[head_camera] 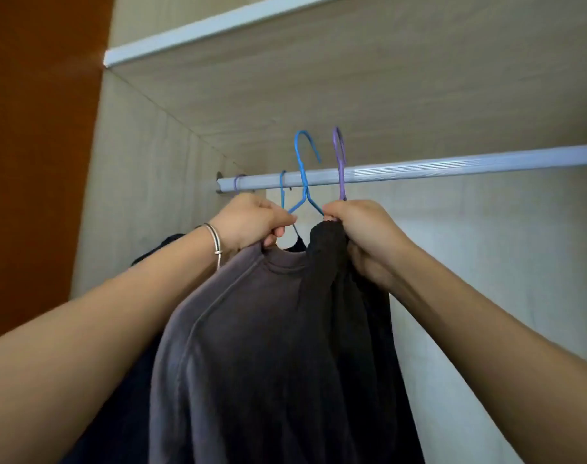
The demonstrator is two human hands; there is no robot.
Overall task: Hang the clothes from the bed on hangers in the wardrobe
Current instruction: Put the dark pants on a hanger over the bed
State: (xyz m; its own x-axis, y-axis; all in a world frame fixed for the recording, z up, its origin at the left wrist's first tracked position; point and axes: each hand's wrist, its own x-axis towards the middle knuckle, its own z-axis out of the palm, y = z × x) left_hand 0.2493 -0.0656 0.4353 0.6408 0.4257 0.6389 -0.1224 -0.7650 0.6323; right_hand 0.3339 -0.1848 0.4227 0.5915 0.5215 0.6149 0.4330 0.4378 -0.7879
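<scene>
A grey-purple sweatshirt [251,346] hangs on a blue wire hanger [303,169] whose hook stands above the silver wardrobe rail [452,165], not around it. My left hand [251,219] grips the sweatshirt's collar and the hanger's left arm. A black knitted garment [329,256] hangs to its right on a purple hanger [340,159], its hook also raised above the rail. My right hand [362,229] grips that garment's neck and the purple hanger's base.
Another blue hook [282,189] and a purple hook [239,182] sit on the rail's left end, with dark clothes [158,252] below. A shelf [218,25] lies overhead. The wardrobe's left wall [134,182] is close; the rail runs bare to the right.
</scene>
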